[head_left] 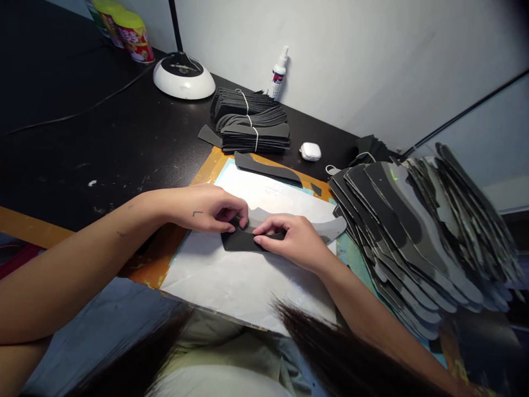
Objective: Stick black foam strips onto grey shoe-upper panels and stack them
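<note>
A flat black cut piece [240,242] lies on a white paper sheet [248,286], overlapping a grey curved piece [330,227]. At its upper left edge, my left hand [215,212] is closed, with thumb and forefinger pinching the black piece. My right hand [291,237] is closed too, its bent fingers and thumb on the black piece's right part. The fingers hide much of where the two pieces meet.
Bundles of black pieces [256,135] tied with white string lie behind the paper. A loose black curved piece [266,170] rests at the sheet's far edge. Stacked grey and black pieces [397,220] crowd the right. A white case [310,151], spray bottle [278,74] and lamp base [184,82] stand farther back.
</note>
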Demonstrator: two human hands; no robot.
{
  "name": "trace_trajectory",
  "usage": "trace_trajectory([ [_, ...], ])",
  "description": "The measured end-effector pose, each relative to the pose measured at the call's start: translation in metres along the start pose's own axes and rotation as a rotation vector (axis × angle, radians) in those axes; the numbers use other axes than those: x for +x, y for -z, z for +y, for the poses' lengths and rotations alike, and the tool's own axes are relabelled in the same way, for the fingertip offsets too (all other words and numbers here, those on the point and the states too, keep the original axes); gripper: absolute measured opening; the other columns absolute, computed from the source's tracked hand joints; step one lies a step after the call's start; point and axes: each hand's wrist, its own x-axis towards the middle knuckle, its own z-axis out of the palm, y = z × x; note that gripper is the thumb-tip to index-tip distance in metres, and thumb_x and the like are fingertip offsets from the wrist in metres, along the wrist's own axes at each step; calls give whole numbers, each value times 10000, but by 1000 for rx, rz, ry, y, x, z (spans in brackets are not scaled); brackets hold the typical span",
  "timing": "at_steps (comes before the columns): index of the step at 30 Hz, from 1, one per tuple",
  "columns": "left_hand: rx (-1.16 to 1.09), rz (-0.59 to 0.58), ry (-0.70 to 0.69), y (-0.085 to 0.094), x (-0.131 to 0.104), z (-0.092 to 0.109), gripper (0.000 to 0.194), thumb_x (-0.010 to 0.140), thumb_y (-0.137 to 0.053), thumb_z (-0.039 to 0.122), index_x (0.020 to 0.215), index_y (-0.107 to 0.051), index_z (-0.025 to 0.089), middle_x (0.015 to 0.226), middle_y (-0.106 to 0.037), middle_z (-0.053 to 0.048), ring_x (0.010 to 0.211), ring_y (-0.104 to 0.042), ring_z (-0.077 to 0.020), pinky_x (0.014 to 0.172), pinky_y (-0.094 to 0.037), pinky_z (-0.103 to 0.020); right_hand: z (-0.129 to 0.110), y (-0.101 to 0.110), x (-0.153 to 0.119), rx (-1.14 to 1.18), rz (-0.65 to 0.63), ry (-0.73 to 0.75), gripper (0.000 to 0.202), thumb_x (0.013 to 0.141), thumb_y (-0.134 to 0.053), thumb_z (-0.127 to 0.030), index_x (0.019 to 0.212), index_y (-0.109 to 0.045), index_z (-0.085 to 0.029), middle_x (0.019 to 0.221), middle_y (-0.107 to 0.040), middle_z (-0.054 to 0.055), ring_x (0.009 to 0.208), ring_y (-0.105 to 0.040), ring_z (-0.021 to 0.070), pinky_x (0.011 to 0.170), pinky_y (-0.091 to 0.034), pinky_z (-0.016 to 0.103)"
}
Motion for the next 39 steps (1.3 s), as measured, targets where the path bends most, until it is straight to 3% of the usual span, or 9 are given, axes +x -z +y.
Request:
trace_trajectory([
  [16,38,1,17,-1,-1,4,208,876,-586,235,1055,-691,243,736,-641,25,627,-563,-112,577,-364,-183,2,0,-1,-10,-14,1,117,773,-724,-265,866,-789,-234,734,-729,-12,673,-631,136,602,-415,243],
  [22,106,49,32,-5,0,5,306,807,-732,474,1010,-685,250,698,-617,41,591,-546,-107,553,-313,-203,1,0,0,-33,-21,1,94,786,-717,-255,859,-777,-246,762,-730,-20,696,-636,135,618,-408,243],
  [25,168,72,5,-8,1,3,315,800,-746,504,991,-673,264,693,-596,51,576,-525,-101,541,-280,-216,0,4,1,-57,-42,32,104,799,-724,-264,893,-764,-242,759,-708,-22,699,-619,131,633,-399,241],
  [29,217,89,-110,-11,1,2,230,850,-725,450,955,-672,252,748,-601,26,642,-538,-121,570,-295,-235,3,15,0,12,-105,88,259,828,-725,-292,1075,-676,-230,696,-619,-57,628,-545,109,625,-391,226],
  [34,113,20,-188,-11,2,7,179,923,-649,332,1089,-697,285,840,-644,-2,809,-597,-156,686,-381,-231,8,27,-3,-73,-133,186,59,863,-702,-268,869,-683,-213,688,-593,-46,636,-525,102,609,-360,216],
  [39,4,-25,-210,-11,3,5,256,919,-622,266,1169,-680,276,905,-670,-28,893,-609,-180,790,-437,-243,10,26,-1,-119,-150,204,51,877,-688,-257,863,-700,-210,715,-634,-31,662,-546,110,623,-351,222],
])
